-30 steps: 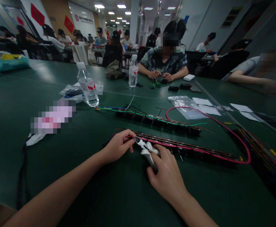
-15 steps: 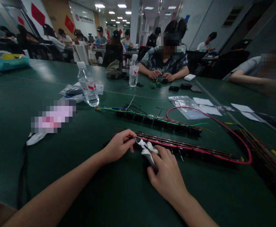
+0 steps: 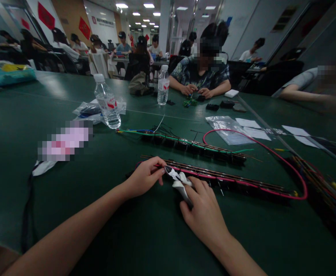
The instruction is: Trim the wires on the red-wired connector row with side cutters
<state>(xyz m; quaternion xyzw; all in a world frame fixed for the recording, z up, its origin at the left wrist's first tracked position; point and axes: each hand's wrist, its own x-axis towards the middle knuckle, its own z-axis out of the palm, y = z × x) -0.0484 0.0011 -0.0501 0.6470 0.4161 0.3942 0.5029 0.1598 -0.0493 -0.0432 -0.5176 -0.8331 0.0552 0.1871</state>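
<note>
A: R hand?
B: Grip clamped on wht-handled cutters, tips right by L hand.
A: L grip?
B: Curled at red-wire strip on desk; can't tell if clamped.
A: Beyond?
B: Green-wire strip, then 2 btls.

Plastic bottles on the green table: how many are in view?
2. The nearer bottle stands by a clear bag on the left; the farther bottle is just right of a cloth bag.
</note>
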